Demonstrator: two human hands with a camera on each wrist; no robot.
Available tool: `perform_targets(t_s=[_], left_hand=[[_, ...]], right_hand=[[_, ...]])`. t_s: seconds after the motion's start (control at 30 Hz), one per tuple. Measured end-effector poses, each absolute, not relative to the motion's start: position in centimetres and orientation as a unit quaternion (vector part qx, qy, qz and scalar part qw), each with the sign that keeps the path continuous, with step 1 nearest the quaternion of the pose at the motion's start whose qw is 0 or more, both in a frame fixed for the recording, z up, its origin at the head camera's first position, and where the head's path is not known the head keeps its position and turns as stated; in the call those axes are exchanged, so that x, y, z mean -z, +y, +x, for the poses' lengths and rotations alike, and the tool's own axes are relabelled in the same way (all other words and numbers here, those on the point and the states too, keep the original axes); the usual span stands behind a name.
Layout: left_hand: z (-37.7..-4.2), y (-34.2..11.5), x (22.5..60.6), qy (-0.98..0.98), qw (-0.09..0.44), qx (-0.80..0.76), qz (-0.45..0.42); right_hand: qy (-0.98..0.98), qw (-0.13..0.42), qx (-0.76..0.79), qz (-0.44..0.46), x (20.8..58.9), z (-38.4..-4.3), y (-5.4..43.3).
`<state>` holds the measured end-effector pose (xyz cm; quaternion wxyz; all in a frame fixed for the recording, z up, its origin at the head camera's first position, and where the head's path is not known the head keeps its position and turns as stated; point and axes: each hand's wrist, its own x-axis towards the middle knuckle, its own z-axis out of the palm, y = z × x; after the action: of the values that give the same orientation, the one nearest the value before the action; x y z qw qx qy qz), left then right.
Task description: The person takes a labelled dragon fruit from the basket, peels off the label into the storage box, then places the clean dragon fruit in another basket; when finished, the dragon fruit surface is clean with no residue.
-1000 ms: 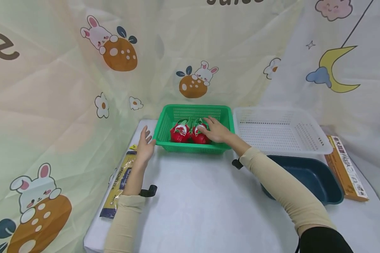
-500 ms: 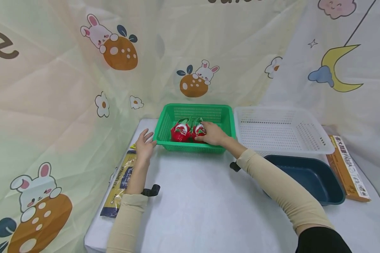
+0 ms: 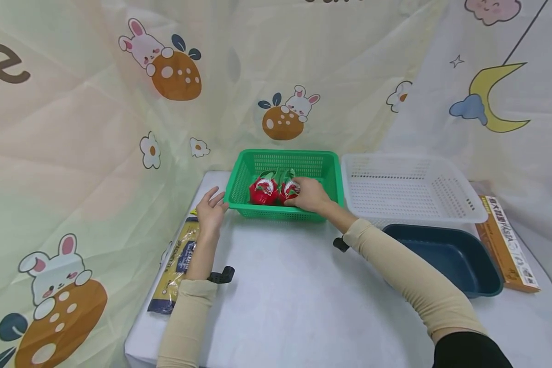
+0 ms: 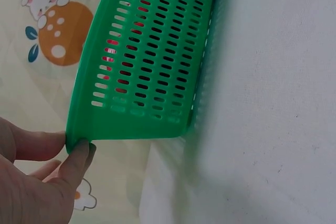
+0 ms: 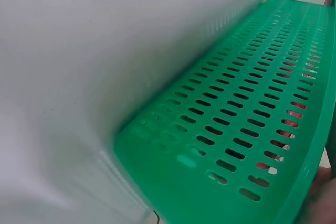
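Two red dragon fruits with green tips and round labels lie side by side in a green plastic basket (image 3: 285,213). With its fingers curled round the right dragon fruit (image 3: 289,189), my right hand (image 3: 312,195) reaches in over the basket's front rim. The left dragon fruit (image 3: 263,190) sits close beside it. My left hand (image 3: 210,214) is at the basket's front left corner. In the left wrist view, its thumb and a finger (image 4: 77,162) pinch the rim there. In the right wrist view, the basket wall hides most of the right hand and the fruit.
A white basket (image 3: 409,222) stands right of the green one. A dark blue basin (image 3: 446,255) is in front of it, beside an orange pasta box (image 3: 508,245). A yellow and blue spaghetti packet (image 3: 172,271) lies by the table's left edge, partly behind the left forearm.
My right hand has lowered from above the right dragon fruit and closed its fingers round its right side. The left hand has shifted slightly against the basket's corner.
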<state>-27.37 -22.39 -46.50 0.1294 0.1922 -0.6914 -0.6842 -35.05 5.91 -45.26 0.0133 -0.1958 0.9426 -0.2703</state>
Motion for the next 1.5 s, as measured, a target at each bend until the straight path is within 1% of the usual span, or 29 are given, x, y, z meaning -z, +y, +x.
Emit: perform_targets(t_s=[0.13, 0.37, 0.77, 1.03, 1.23, 1.5], left_hand=[[-27.4, -22.4, 46.5, -0.689, 0.127, 0.686, 0.194], [-27.3, -22.5, 46.6, -0.691, 0.122, 0.686, 0.194], [-27.3, -22.5, 46.3, -0.679, 0.122, 0.699, 0.191], [-27.3, -22.4, 46.3, -0.678, 0.126, 0.698, 0.194], [-27.3, -22.6, 46.5, -0.678, 0.121, 0.696, 0.203], [-27.5, -22.6, 46.5, -0.676, 0.115, 0.698, 0.205]], right_hand=[[0.945, 0.008, 0.27, -0.183, 45.2, -34.9, 5.8], [0.947, 0.019, 0.279, -0.158, 45.5, -34.8, 5.7], [0.939, 0.001, 0.304, -0.161, 45.7, -34.8, 6.0], [0.944, -0.038, 0.285, -0.164, 45.8, -34.6, 6.2], [0.94, -0.067, 0.281, -0.182, 45.8, -34.3, 6.2], [0.932, -0.11, 0.276, -0.209, 44.7, -33.7, 6.7]])
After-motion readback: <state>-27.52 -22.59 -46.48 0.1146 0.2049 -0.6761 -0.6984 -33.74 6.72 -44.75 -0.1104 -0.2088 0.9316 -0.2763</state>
